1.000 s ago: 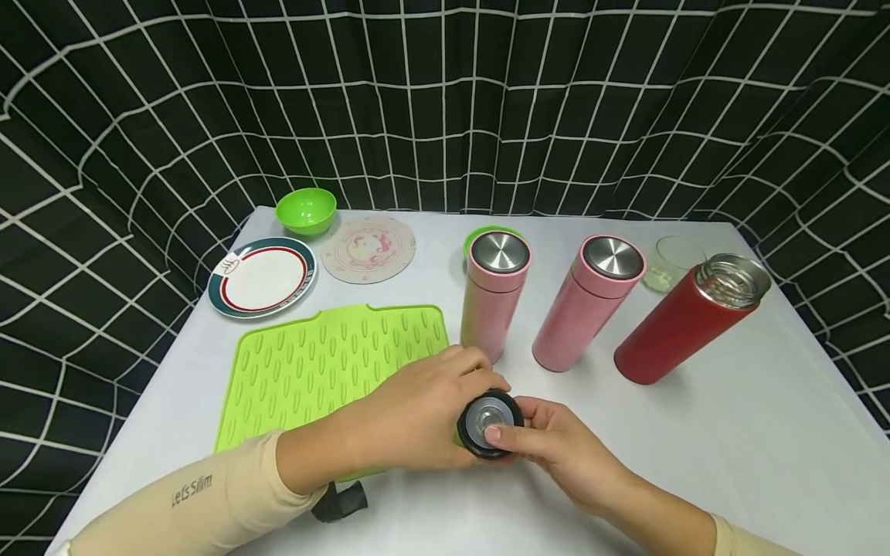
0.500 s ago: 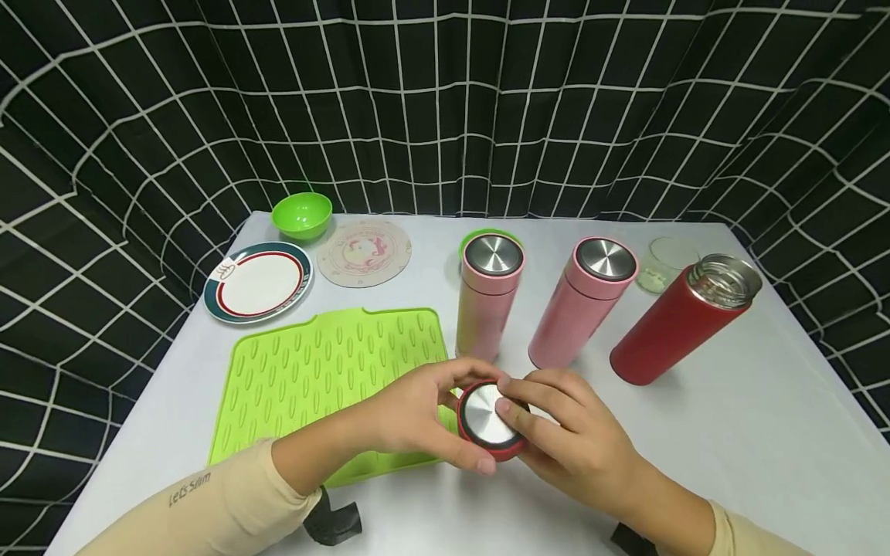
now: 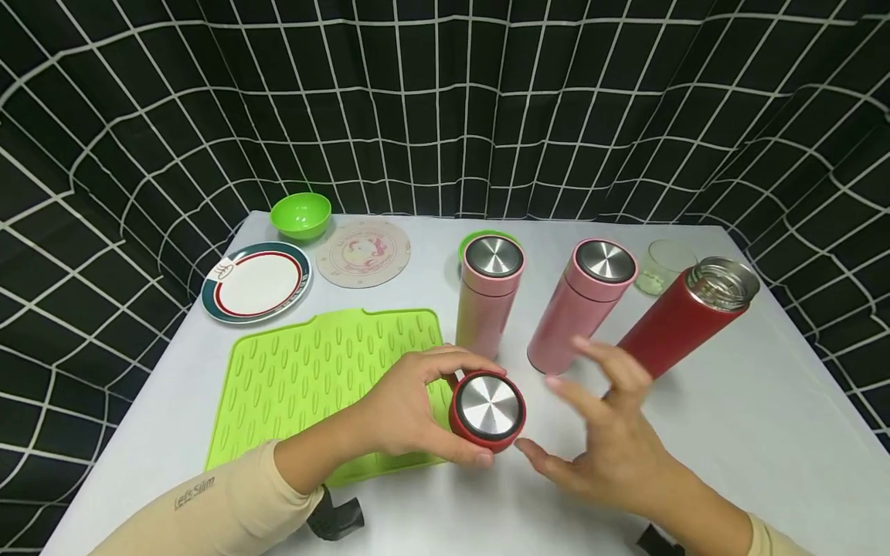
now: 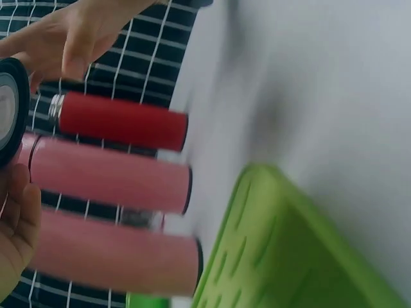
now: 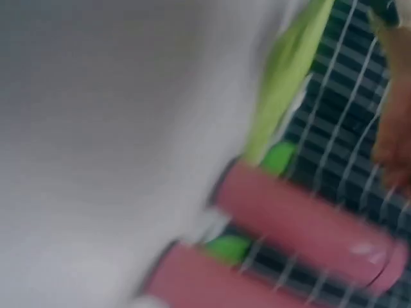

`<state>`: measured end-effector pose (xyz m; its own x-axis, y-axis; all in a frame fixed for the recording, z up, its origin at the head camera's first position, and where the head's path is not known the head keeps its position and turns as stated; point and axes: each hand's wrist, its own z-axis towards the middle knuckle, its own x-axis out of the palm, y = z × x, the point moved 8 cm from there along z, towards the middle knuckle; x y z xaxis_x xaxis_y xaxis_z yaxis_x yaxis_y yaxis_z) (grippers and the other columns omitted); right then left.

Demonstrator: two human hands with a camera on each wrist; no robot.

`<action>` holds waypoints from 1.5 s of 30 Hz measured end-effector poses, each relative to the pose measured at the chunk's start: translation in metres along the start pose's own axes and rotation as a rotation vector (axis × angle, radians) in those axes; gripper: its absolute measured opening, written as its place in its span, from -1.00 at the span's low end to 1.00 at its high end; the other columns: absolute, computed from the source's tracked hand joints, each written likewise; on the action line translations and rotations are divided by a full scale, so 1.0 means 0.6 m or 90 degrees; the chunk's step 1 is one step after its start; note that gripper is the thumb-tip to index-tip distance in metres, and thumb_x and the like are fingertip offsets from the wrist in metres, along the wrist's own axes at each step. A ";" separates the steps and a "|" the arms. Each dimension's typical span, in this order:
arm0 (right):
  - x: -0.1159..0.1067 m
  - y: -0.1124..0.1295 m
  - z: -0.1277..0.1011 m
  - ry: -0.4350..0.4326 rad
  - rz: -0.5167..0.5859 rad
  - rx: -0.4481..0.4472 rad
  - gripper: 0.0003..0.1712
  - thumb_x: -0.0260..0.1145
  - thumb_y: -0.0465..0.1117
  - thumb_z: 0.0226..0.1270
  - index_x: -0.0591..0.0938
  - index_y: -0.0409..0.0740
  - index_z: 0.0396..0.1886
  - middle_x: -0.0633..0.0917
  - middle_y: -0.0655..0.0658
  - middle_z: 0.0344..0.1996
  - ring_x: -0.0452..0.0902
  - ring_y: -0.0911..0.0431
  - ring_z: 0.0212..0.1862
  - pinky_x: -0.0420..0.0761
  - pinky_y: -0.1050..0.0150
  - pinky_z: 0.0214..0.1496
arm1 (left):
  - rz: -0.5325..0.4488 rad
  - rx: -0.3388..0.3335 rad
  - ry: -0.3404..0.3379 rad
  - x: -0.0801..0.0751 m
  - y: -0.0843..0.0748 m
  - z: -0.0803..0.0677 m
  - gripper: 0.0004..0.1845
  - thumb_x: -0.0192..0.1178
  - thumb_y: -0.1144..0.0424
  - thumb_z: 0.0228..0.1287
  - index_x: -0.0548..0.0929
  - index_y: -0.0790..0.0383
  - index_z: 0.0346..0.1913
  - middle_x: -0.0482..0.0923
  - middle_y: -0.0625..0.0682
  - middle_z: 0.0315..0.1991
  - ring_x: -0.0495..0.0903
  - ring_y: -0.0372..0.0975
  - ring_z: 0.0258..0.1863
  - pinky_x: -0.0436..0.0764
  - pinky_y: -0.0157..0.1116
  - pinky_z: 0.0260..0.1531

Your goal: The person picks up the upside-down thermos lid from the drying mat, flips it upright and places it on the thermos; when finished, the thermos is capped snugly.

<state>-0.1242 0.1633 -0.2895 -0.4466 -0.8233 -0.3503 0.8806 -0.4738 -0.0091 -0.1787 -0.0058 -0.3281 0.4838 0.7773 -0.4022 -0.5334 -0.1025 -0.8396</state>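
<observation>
Gridded curtain encloses the white table on 3 sides — a staged booth.

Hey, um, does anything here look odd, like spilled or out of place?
Just one thing: the red bottle stands uncapped, its steel mouth exposed, while both pink bottles have lids on. A matching red lid is in the person's left hand. I see no spill or damage.
</observation>
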 end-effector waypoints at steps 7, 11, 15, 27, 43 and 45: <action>-0.122 -0.168 -0.096 -0.134 -0.093 0.564 0.29 0.62 0.11 -0.13 -0.01 -0.06 0.44 -0.07 -0.10 0.45 -0.29 -0.02 0.46 -0.20 0.03 0.48 | 0.014 -0.074 -0.074 -0.056 0.025 -0.020 -0.23 0.68 0.14 -0.32 0.63 -0.09 0.14 0.62 -0.23 -0.02 0.53 -0.26 0.02 0.56 -0.21 -0.09; -0.120 -0.250 -0.195 0.074 -0.017 0.922 0.37 0.53 -0.11 0.11 -0.38 0.13 0.51 -0.14 -0.05 0.48 -0.27 0.02 0.47 0.07 -0.02 0.44 | -0.002 -0.094 -0.103 -0.076 0.034 -0.026 -0.24 0.67 0.17 -0.29 0.63 -0.08 0.14 0.62 -0.21 0.01 0.52 -0.25 0.06 0.55 -0.18 -0.07; -0.094 -0.294 -0.244 0.280 0.045 0.904 0.08 0.46 -0.03 0.22 -0.04 -0.12 0.50 0.24 -0.26 0.34 0.21 -0.05 0.27 0.52 0.23 0.05 | 0.004 -0.093 -0.121 -0.089 0.030 -0.029 -0.29 0.65 0.15 -0.24 0.64 -0.04 0.13 0.62 -0.19 0.00 0.52 -0.24 0.05 0.55 -0.19 -0.08; -0.038 -0.181 -0.217 0.363 0.262 0.594 -0.26 0.64 -0.41 -0.17 0.57 -0.19 0.12 0.70 -0.08 -0.05 0.61 0.19 -0.04 0.56 0.43 -0.04 | 0.040 -0.030 -0.141 -0.099 -0.038 -0.009 -0.30 0.64 0.10 -0.22 0.65 -0.11 0.13 0.66 -0.23 -0.08 0.55 -0.23 -0.13 0.54 -0.19 -0.12; 0.094 -0.061 -0.178 0.420 0.379 0.551 -0.14 0.71 -0.15 -0.22 0.44 0.15 0.12 0.60 0.10 -0.04 0.57 0.13 -0.05 0.58 0.26 -0.01 | 0.156 0.099 -0.101 -0.004 -0.120 0.080 -0.23 0.66 -0.07 -0.37 0.66 -0.01 0.08 0.59 -0.40 -0.19 0.43 -0.42 -0.21 0.51 -0.43 -0.29; 0.095 -0.060 -0.177 0.419 0.379 0.540 -0.17 0.71 -0.15 -0.21 0.46 0.14 0.10 0.60 0.10 -0.06 0.57 0.13 -0.07 0.59 0.25 -0.04 | 0.156 0.100 -0.097 0.001 -0.118 0.080 -0.23 0.66 -0.07 -0.36 0.66 0.00 0.08 0.60 -0.40 -0.18 0.43 -0.43 -0.21 0.52 -0.44 -0.28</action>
<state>-0.1645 0.1668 -0.4084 0.3715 -0.7822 -0.5001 0.4274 -0.3341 0.8401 -0.1737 0.0319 -0.2513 0.2246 0.8267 -0.5159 -0.7274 -0.2100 -0.6533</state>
